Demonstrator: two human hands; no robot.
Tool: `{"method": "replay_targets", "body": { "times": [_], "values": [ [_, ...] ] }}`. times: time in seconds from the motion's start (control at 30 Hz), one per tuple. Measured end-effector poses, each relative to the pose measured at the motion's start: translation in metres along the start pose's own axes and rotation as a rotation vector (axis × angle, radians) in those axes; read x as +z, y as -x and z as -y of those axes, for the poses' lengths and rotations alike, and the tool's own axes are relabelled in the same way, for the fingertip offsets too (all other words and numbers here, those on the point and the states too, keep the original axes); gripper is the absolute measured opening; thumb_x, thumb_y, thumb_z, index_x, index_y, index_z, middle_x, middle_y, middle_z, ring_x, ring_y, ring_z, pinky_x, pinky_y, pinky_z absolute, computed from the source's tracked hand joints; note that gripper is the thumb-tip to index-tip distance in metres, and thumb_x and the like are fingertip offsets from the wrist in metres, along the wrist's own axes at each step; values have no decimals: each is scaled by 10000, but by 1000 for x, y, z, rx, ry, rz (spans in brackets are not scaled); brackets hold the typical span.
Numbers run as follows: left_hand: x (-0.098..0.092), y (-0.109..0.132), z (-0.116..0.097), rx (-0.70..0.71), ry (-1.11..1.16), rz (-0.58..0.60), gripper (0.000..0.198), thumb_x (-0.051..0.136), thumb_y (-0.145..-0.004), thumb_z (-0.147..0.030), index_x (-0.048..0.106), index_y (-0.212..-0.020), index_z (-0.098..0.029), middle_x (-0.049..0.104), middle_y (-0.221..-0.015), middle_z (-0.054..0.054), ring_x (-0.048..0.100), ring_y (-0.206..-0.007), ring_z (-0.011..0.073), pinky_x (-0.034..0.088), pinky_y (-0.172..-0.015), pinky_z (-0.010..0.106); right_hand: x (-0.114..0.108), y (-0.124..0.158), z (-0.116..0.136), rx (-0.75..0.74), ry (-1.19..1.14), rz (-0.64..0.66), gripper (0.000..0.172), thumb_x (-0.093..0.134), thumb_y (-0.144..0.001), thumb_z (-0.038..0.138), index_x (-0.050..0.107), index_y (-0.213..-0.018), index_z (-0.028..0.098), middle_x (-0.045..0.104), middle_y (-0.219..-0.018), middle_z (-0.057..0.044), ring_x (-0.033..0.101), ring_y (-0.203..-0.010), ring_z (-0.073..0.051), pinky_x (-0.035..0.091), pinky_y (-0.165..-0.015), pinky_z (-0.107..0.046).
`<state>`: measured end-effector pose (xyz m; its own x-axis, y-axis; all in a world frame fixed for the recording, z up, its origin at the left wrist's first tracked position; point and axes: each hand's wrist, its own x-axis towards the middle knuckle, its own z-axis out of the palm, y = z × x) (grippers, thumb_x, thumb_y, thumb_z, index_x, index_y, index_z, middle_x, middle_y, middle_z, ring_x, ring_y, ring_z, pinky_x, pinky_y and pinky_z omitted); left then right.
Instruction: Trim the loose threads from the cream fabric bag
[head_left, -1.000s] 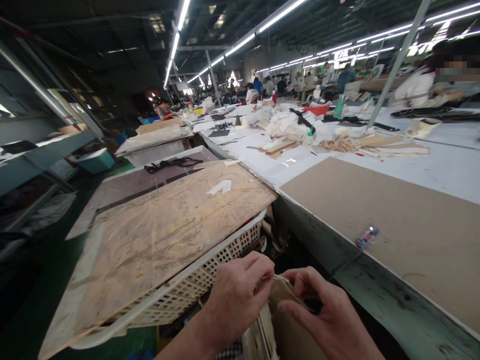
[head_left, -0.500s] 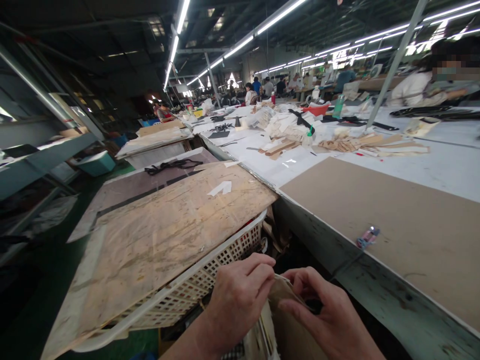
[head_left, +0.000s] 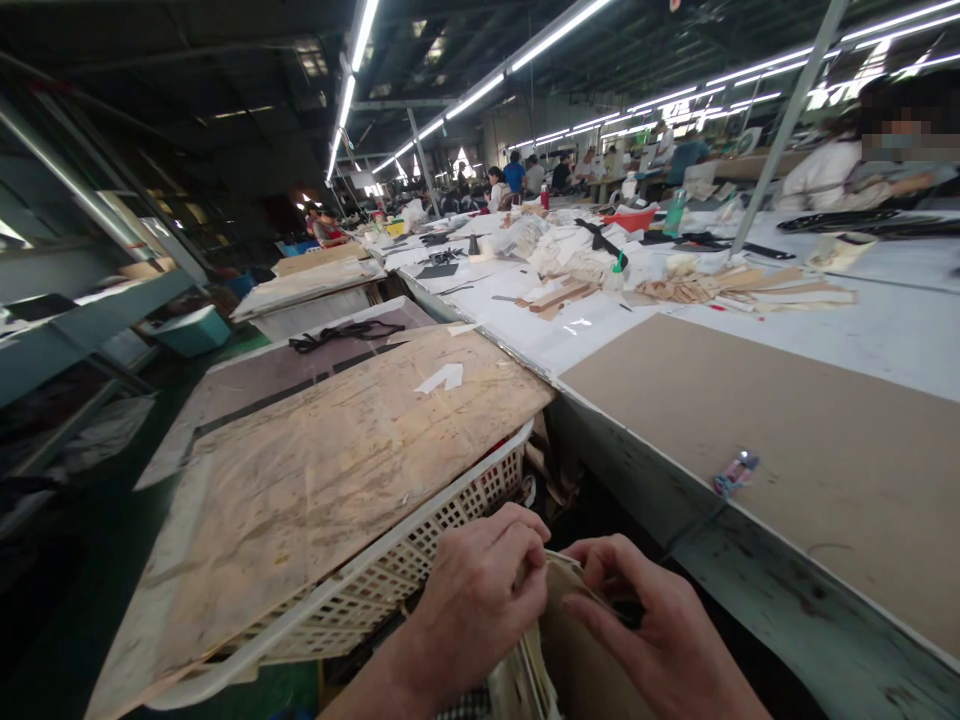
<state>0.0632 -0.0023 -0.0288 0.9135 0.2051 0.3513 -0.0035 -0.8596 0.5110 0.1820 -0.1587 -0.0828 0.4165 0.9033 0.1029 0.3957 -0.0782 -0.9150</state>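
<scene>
Low in the view, between my hands, is a tan sheet-like piece (head_left: 574, 650) with pale, layered, rough edges; whether it is cloth or leather I cannot tell. My left hand (head_left: 484, 585) is closed, its fingers curled in a pinch at the piece's upper left edge. What exactly lies between those fingertips is hidden. On the other side, my right hand (head_left: 656, 615) grips the tan piece's upper right edge between thumb and bent fingers. The lower part of the piece runs out of the picture.
A white plastic basket (head_left: 420, 560) stands to the left under a stained board (head_left: 337, 460). To the right, a long table (head_left: 757, 585) bears a brown sheet (head_left: 795, 430), a small snipper-like tool (head_left: 735, 473), scraps and a green bottle (head_left: 675, 212). Other people sit farther back.
My left fingers have shifted slightly and curled in more at the edge. My right hand and the tan piece stay almost where they were.
</scene>
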Motion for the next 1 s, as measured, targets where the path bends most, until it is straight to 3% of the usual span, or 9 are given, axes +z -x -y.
{"method": "replay_targets", "body": {
  "times": [0.43,0.57,0.7,0.77,0.9,1.0],
  "values": [
    [-5,-5,-5,-182,35,58,155,526,-746,-12,520,-705,-161,606,-803,-12,549,-731,122,402,-689,242,4,1,2,-4,-32,-12,148,533,-937,285,462,-849,190,626,-1039,-9,596,-861,-112,474,-763,-234],
    [-13,-11,-9,-279,30,130,140,547,-712,-25,538,-666,-158,592,-720,-32,526,-682,112,368,-647,236,4,1,4,15,-50,-5,146,534,-933,291,474,-849,188,642,-1024,-15,609,-872,-132,478,-779,-255],
    [-21,-19,-5,-349,125,286,140,618,-688,-71,595,-770,-182,594,-707,-68,513,-645,94,349,-592,212,-6,-3,18,83,-129,37,115,586,-889,281,529,-909,183,661,-1004,-26,625,-910,-157,491,-831,-284],
    [-22,-22,-1,-286,145,360,154,642,-703,-84,632,-813,-191,604,-751,-62,531,-681,96,366,-613,204,-13,0,28,149,-184,77,290,634,-851,302,542,-1098,182,651,-1125,-53,610,-1049,-182,481,-931,-306],
    [-25,-27,4,-85,102,431,149,609,-821,-90,703,-893,-181,652,-957,-9,581,-889,131,406,-823,222,-22,28,38,241,-75,137,840,705,-781,406,307,-1475,151,406,-1486,-124,456,-1318,-242,394,-1097,-358],
    [-27,-29,4,-52,128,492,123,610,-899,-188,729,-929,-184,682,-949,2,592,-916,141,407,-860,225,-21,63,33,291,42,112,820,668,-812,462,341,-1492,141,415,-1480,-129,457,-1325,-275,384,-1112,-366]
  ]
}}
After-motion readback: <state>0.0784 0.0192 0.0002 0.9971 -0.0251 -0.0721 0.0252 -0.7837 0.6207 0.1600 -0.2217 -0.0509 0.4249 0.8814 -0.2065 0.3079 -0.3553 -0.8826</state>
